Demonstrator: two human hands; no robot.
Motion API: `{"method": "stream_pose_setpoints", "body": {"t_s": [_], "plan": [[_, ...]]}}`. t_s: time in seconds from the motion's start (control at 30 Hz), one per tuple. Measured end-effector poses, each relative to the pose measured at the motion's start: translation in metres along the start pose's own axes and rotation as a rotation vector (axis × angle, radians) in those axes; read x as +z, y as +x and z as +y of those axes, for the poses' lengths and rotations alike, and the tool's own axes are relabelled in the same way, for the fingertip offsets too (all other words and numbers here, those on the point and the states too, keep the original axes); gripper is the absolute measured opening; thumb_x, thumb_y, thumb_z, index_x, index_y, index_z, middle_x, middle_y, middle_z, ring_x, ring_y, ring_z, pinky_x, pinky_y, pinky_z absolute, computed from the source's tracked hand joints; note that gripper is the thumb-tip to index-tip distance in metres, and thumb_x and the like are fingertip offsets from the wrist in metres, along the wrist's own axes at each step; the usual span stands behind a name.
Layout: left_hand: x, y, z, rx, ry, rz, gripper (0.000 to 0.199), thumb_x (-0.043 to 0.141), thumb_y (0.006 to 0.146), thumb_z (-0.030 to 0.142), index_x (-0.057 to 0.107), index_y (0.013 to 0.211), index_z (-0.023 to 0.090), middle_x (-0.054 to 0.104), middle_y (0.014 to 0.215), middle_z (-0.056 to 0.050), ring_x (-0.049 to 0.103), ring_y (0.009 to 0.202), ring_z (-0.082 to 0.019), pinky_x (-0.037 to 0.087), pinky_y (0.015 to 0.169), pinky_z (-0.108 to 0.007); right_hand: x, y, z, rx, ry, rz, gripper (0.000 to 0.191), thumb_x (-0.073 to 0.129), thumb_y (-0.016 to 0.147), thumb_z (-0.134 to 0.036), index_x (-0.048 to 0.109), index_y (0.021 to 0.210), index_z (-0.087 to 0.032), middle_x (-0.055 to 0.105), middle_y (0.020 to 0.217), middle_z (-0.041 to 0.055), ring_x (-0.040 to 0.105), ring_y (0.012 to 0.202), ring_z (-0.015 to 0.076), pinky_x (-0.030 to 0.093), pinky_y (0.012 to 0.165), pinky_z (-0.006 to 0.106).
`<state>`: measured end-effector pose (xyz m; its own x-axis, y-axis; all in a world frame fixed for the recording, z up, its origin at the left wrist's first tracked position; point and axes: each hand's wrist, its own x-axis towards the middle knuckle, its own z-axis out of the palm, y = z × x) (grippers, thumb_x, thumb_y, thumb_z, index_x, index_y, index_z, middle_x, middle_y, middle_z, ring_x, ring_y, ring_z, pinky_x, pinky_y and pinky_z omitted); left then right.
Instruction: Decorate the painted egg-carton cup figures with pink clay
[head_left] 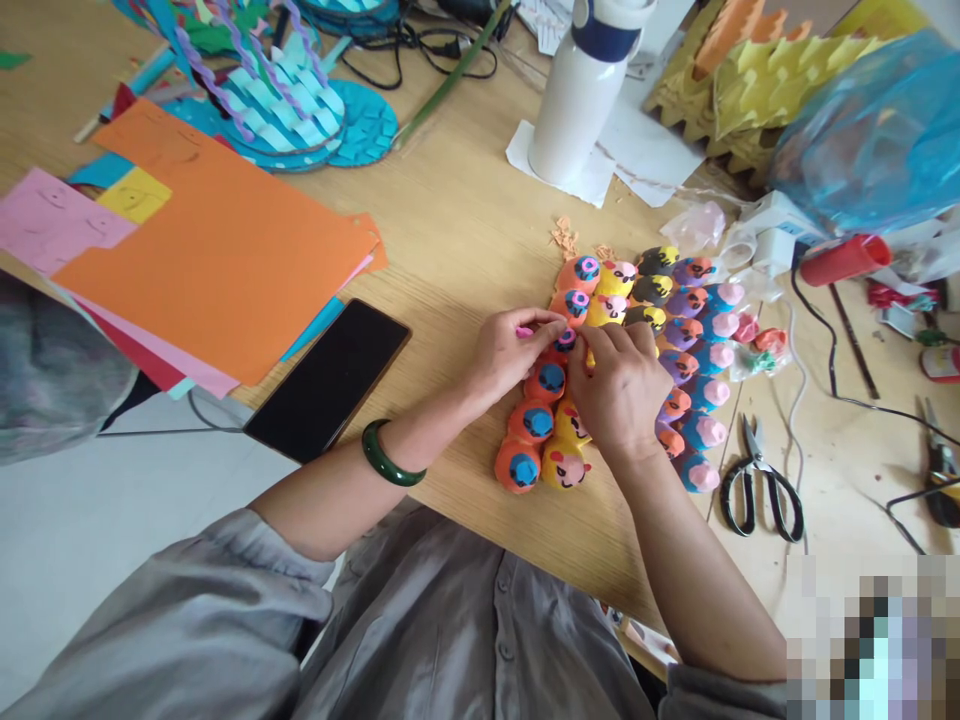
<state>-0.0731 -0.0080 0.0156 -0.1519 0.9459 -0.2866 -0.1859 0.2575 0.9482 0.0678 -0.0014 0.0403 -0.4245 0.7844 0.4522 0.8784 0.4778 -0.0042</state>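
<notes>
Rows of bumps on a painted egg tray (536,385) show orange, yellow, black, purple and blue with clay-like animal faces. My left hand (510,355) is closed, with a small bit of pink clay (525,331) showing between its fingers. Its thumb and fingertip touch an orange bump bearing a blue disc with a pink ring (566,338). From the right, my right hand (621,385) bends its fingers against the same bump and covers part of the yellow row. Whatever its fingertips pinch is hidden. Lower orange bumps carry plain blue discs (537,422).
Left of the tray lie a phone (328,380) and stacked coloured paper (217,240). A white bottle (577,100) stands behind. Scissors (761,480), a red cylinder (844,260), cables and a blue plastic bag (870,130) occupy the right. Woven blue paper craft (300,110) sits far left.
</notes>
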Motion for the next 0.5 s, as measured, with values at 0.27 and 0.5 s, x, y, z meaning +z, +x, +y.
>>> {"method": "stream_pose_setpoints", "body": {"t_s": [0.27,0.5], "plan": [[-0.001,-0.001,0.001,0.043,0.053,-0.006,0.034,0.076,0.08,0.047,0.077,0.093,0.016,0.062,0.065,0.001,0.046,0.05,-0.007,0.033,0.043,-0.02,-0.005,-0.012,0.005,0.016,0.112,0.091,0.029,0.052,0.091,-0.011,0.075,0.103,-0.023,0.075,0.097,0.0041,0.057,0.089,0.0229,0.047,0.069,0.034],[0.002,0.003,0.0,0.119,0.096,0.033,0.026,0.074,0.081,0.04,0.078,0.087,0.016,0.074,0.082,-0.004,0.061,0.067,-0.01,0.042,0.054,-0.02,-0.005,-0.016,0.004,-0.051,0.103,0.073,0.034,0.054,0.089,-0.008,0.075,0.109,-0.025,0.073,0.104,0.0052,0.054,0.097,0.0245,0.048,0.072,0.035]]}}
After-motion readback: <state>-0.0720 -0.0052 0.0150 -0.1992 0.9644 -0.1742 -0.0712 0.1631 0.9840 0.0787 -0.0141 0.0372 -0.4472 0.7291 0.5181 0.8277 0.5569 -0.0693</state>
